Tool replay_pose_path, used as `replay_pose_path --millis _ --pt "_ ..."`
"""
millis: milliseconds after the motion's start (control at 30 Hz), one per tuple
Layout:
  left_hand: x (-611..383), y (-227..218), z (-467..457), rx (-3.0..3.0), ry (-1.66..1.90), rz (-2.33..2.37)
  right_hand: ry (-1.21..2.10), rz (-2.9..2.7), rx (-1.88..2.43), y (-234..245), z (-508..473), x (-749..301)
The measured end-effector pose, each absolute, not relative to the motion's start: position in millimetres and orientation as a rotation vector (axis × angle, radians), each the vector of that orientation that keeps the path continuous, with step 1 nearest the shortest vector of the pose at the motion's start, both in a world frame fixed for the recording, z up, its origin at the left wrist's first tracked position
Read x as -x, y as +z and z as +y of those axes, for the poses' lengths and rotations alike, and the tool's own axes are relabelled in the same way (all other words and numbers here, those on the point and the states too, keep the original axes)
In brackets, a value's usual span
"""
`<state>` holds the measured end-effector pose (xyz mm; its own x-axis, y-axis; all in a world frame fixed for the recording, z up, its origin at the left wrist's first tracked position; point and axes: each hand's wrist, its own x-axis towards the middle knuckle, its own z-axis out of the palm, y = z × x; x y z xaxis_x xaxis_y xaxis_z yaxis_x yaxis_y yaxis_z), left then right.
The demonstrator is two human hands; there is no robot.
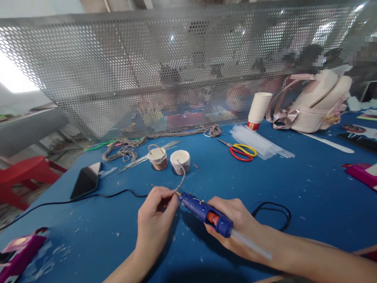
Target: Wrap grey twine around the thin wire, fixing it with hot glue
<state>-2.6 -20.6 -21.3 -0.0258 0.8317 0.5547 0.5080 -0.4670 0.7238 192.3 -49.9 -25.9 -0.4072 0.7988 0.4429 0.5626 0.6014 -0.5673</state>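
Observation:
My right hand [235, 221] is wrapped round a blue hot glue gun [195, 205], with a clear glue stick [251, 242] poking out of its back end. The gun's nozzle points left, right at the fingertips of my left hand [158, 214]. Those fingertips pinch the end of a thin grey cord [183, 178]. The cord runs up to a small white-wrapped cup [180, 162] standing on the blue table. Just left of it stands a similar small cup [158, 157], brown at its base, with a looped cord handle. My right fingers are partly hidden behind the gun.
Scissors [242, 151], a bundle of glue sticks [259, 142], stacked paper cups [259, 111] and a pink bag [316, 104] lie toward the back right. Grey cord [121, 151], thin wires [147, 156] and a phone [87, 179] are at left. A perforated metal screen [116, 73] borders the back.

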Motion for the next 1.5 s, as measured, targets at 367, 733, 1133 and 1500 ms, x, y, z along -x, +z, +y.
replay_pose_path --millis 367,733,1133,1500 --pt "0 -16 -23 -1.813 1.44 1.464 0.386 -2.111 1.093 -22 -50 -192" --pt "0 -12 -23 -1.577 1.364 1.488 0.39 -2.009 1.108 -15 -50 -194" --pt "0 -11 -21 -1.021 1.263 1.193 0.472 -1.971 1.036 -16 -49 -199" --pt "1 -5 -16 -0.81 1.219 1.11 0.466 -2.024 1.023 -21 -48 -198"
